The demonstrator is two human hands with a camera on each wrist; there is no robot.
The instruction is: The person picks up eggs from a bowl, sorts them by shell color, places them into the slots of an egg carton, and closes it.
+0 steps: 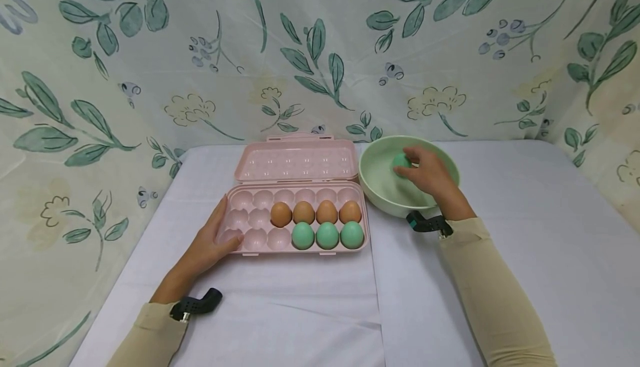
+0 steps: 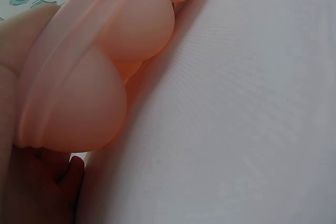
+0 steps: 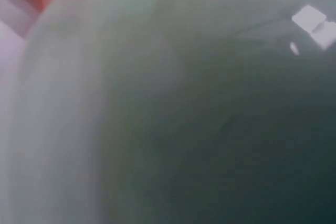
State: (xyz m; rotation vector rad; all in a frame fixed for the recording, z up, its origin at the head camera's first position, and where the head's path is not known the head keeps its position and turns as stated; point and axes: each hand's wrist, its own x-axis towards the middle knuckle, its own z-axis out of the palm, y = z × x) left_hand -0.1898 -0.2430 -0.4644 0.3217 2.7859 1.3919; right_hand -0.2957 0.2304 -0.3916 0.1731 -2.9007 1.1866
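Note:
A pink egg carton [image 1: 295,249] lies with its lid [image 1: 296,161] folded back. Its middle row holds several brown eggs [image 1: 303,212], and three green eggs [image 1: 327,236] sit at the right of the front row. My left hand [image 1: 207,243] grips the carton's left end, thumb at the front corner; the left wrist view shows the carton's rounded underside [image 2: 89,103] beside the hand. In the head view, my right hand [image 1: 425,172] pinches another green egg [image 1: 401,161] inside the light green bowl [image 1: 372,189]. Only the bowl's blurred outer wall [image 3: 173,119] fills most of the right wrist view.
A white cloth [image 1: 310,311] with a crease covers the table. The bowl stands close against the carton's right side. Patterned fabric [image 1: 320,50] hangs behind the table and along its left side. Each wrist carries a black camera mount [image 1: 197,302].

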